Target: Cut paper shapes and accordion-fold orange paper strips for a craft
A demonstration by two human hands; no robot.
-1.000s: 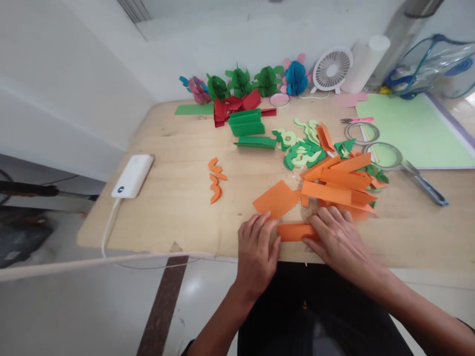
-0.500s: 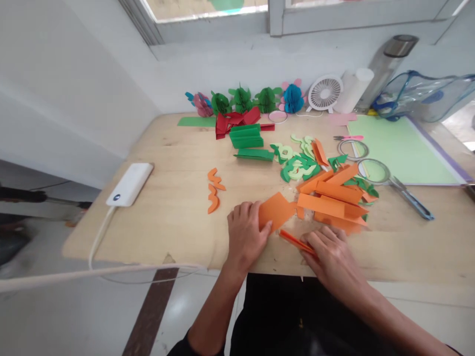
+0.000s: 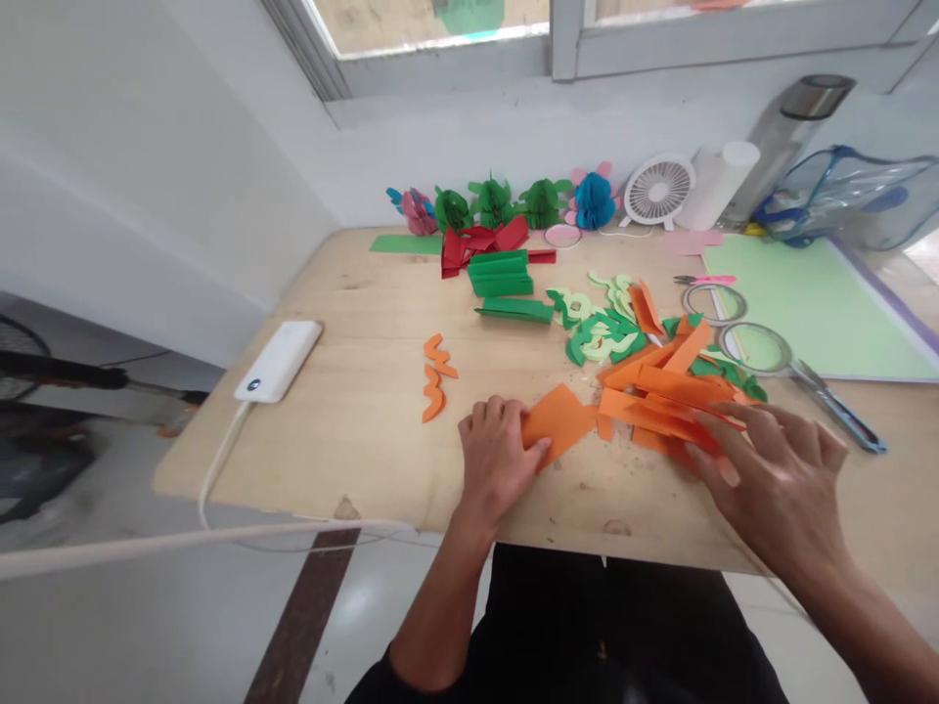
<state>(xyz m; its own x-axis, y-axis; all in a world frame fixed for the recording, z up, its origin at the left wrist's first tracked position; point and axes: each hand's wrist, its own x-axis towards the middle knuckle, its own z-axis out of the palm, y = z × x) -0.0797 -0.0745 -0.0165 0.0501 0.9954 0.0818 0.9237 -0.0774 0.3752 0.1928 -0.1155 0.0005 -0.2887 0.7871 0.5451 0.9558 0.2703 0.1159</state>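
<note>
My left hand [image 3: 497,455] grips the lower left edge of an orange paper piece [image 3: 561,422], its thumb on top and the other fingers curled beside it. My right hand [image 3: 778,479] is at the right end of a pile of folded orange strips [image 3: 660,401], its thumb and fingers closed on a folded orange strip [image 3: 708,430] that lies over the pile. Small wavy orange cutouts [image 3: 434,381] lie to the left of my left hand. Green and pale green curled cutouts [image 3: 605,335] lie behind the orange pile.
Folded green paper [image 3: 501,274] and red paper [image 3: 476,242] lie farther back, before a row of paper figures [image 3: 495,202]. A white fan [image 3: 658,191] stands by the wall. Scissors [image 3: 836,403] and tape rolls [image 3: 755,347] lie right. A white power bank [image 3: 279,362] with a cable is at left.
My right hand has moved right and away from me, carrying the folded orange strip from the table's front to the pile. My left hand keeps its hold on the orange piece.
</note>
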